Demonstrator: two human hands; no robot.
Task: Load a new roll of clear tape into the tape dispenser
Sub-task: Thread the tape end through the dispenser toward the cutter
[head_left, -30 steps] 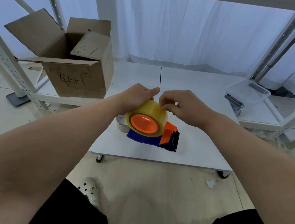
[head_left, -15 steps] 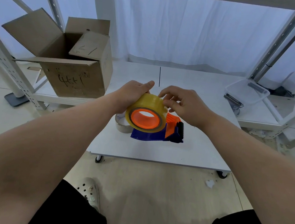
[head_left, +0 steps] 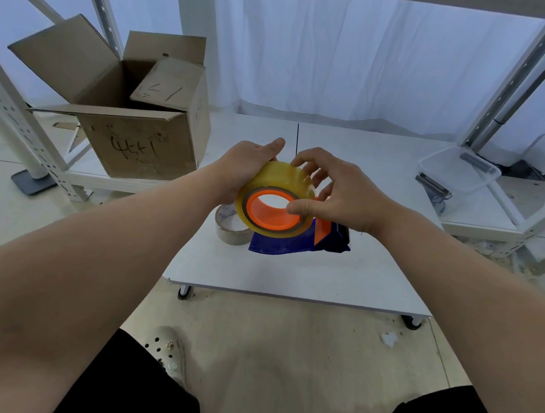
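A yellowish clear tape roll [head_left: 268, 181] sits on the orange hub of a blue and orange tape dispenser [head_left: 297, 243], held just above the low white table [head_left: 291, 274]. My left hand [head_left: 243, 167] grips the roll from its far left side. My right hand [head_left: 338, 187] rests on the roll's right side, thumb pressing on the orange hub's rim and fingers spread over the top of the tape. The dispenser's handle is hidden behind the roll and my hands.
A spent cardboard tape core [head_left: 229, 227] lies on the table just left of the dispenser. An open cardboard box [head_left: 137, 122] stands at the back left. A clear plastic bin [head_left: 458, 171] sits at the right, between metal shelf posts.
The roll and dispenser have tilted so the orange hub faces more upward. My right hand moved from pinching the top of the roll to its right side, thumb on the hub.
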